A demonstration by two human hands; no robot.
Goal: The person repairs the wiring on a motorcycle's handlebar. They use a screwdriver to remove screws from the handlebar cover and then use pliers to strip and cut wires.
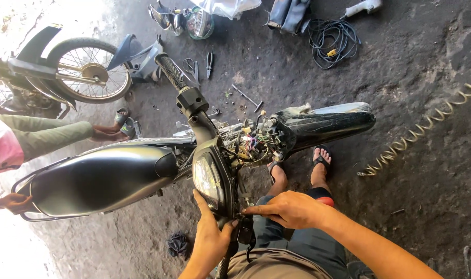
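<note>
A black motorcycle (106,178) stands across the view with its handlebar (194,103) running toward me. My left hand (210,235) grips the near end of the handlebar, beside the instrument panel (208,181). My right hand (287,209) rests against the same near end, fingertips pinching a small dark part by the switch housing (244,231). Exposed coloured wires (251,147) bunch behind the headlight area, next to the black front fender (323,124). My feet in sandals (322,157) stand on the ground below.
Another person sits at left, a hand (16,202) on the seat's rear rail, feet (109,133) near a second motorcycle's wheel (88,70). Pliers (209,63), scissors (190,66), a screwdriver (247,97), a black cable (331,41) and a coiled hose (426,124) lie on the dirt floor.
</note>
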